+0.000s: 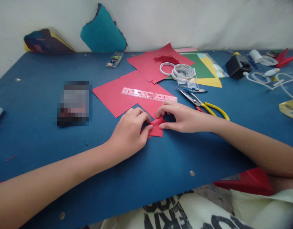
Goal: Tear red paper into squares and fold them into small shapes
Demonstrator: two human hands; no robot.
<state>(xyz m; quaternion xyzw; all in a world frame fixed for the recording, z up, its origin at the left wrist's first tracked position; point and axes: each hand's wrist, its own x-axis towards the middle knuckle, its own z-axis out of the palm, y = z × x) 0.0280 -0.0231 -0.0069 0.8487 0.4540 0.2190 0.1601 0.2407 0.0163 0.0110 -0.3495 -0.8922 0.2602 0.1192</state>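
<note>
A small folded piece of red paper lies on the blue table between my two hands. My left hand rests on its left side, fingers curled and fingertips pinching the paper's edge. My right hand presses on its right side, thumb and fingers closed on the fold. Just behind lie a large red sheet and a clear stencil ruler.
Scissors with yellow handles lie right of my hands. Tape rolls, more red, green and yellow sheets, a black box and white cables sit at the back right. A blurred object lies left. Folded red paper sits below the table edge.
</note>
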